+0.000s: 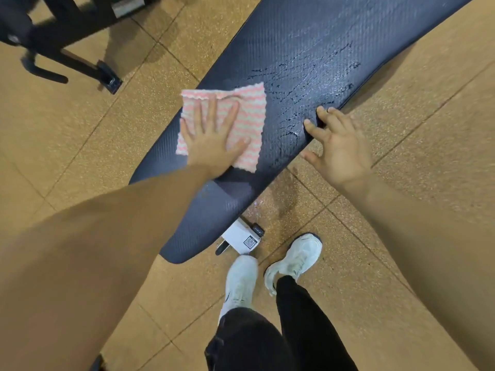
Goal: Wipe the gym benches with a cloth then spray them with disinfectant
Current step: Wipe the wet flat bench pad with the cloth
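QR-code sticker (249,241) on the white frame bracket (237,232) under the bench's near end, its small print unreadable. Left hand (211,148) lies flat, fingers straight and spread, pressing the pink-and-white zigzag cloth (250,113) onto the dark bench pad (308,44) near its left edge. Right hand (340,153) holds nothing, its fingers loosely bent and fingertips (309,125) touching the pad's right edge beside the wet streaks (308,84).

Head-worn wide-angle view, steeply down, close above bench (308,49).
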